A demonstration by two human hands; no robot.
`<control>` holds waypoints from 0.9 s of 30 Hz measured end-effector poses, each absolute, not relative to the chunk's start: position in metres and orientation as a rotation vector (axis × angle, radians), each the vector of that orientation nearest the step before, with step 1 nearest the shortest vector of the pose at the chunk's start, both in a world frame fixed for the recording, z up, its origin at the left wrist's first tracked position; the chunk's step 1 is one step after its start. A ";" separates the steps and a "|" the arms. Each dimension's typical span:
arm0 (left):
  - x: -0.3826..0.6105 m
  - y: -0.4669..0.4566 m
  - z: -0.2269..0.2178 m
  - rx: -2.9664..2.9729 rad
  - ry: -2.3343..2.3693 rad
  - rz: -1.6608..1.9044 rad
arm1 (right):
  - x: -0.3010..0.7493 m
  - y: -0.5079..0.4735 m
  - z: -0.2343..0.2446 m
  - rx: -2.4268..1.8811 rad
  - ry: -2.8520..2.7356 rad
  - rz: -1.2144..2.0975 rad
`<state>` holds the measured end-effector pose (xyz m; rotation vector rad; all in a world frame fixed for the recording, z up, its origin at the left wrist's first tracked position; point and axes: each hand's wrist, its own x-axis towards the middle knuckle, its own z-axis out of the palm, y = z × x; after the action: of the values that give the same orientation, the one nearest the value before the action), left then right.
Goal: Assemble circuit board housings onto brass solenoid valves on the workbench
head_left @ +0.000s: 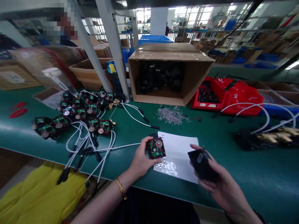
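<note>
My left hand (pixel 141 160) is closed around an open electronic unit (pixel 157 148), a dark housing with a green circuit board and a round metallic part facing up. A white cable (pixel 126 145) runs left from near that hand. Off to the right, my right hand (pixel 219 180) grips a black plastic cover (pixel 202 163), held tilted above the bench. Between the hands lies a white sheet (pixel 182 149) with small shiny round pieces along its left side. The unit overlaps the sheet's left edge.
Several similar open units (pixel 86 109) with white cables cluster at the left. A cardboard box (pixel 163 53) of black parts stands behind a pile of small metal pins (pixel 171 115). A red bin (pixel 231 93) and finished-looking units with brass fittings (pixel 275 136) are at the right.
</note>
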<state>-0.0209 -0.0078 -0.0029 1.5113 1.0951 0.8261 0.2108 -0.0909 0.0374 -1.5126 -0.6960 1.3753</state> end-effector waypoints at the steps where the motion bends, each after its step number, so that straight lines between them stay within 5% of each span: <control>1: -0.020 -0.009 0.000 1.520 1.099 0.825 | 0.204 -0.087 0.041 -1.342 -0.497 1.548; 5: -0.017 -0.016 0.010 1.629 1.115 0.790 | 0.172 -0.067 0.037 -1.070 -0.201 1.716; 18: -0.001 -0.023 0.010 2.078 1.142 0.658 | 0.165 -0.055 0.010 -1.226 -0.492 1.620; 27: 0.004 -0.019 0.007 2.128 1.124 0.632 | 0.160 -0.057 0.026 -1.483 -1.513 1.078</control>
<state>0.0038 -0.0195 0.0069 2.1281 1.1239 0.6324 0.1597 -0.0569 0.0257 -1.4833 -1.5129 1.0777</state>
